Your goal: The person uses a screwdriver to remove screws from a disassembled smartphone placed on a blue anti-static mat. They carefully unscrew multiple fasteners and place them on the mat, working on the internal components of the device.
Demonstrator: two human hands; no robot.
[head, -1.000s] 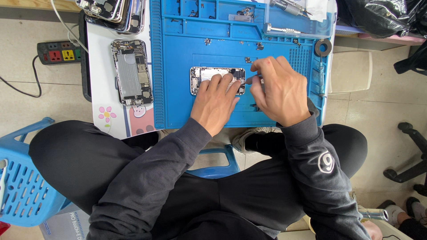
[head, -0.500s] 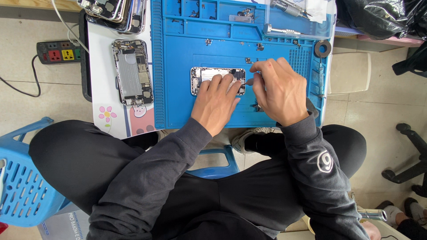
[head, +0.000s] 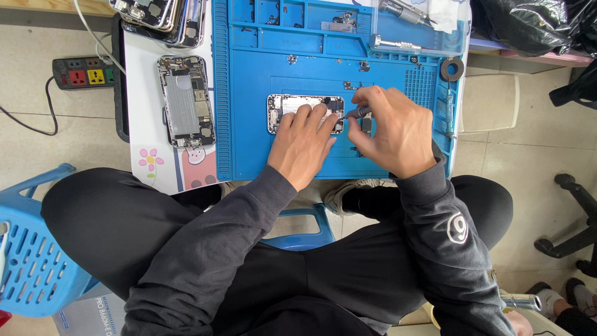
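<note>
**Two hands working on one open phone**

Sitting at a small worktop (head: 146, 134), looking straight down. Lying flat in the middle of one big blue mat (head: 249, 112): one open phone (head: 292, 106) with its back off and tiny parts showing inside.

Left hand (head: 303, 144) pressing down on the open phone, fingers spread a little apart and lying flat across its lower half. Holding nothing, just pinning it in place.

Right hand (head: 392, 130) sitting just beside the phone's right end, fingers pinched together and clamped on one thin grey screwdriver (head: 362, 112). Tip touching the phone's right edge; too small to tell which part.

Lying on the white part of the worktop, to the left of the mat: one more open phone body (head: 185, 101), silver inside, well apart from both hands. Stacked at the top left corner: a small pile of phone shells (head: 165, 14), too crowded to count.

Resting in the tray at the top of the mat: two silver tools (head: 398, 25). Sitting at the mat's right edge: one little black ring (head: 452, 68). Scattered on the mat above the phone: a few tiny screws and bits, too small to count.

Lying on the floor at the left: one power strip (head: 84, 71) with coloured sockets. Standing at the bottom left: one blue plastic chair (head: 31, 261).
</note>
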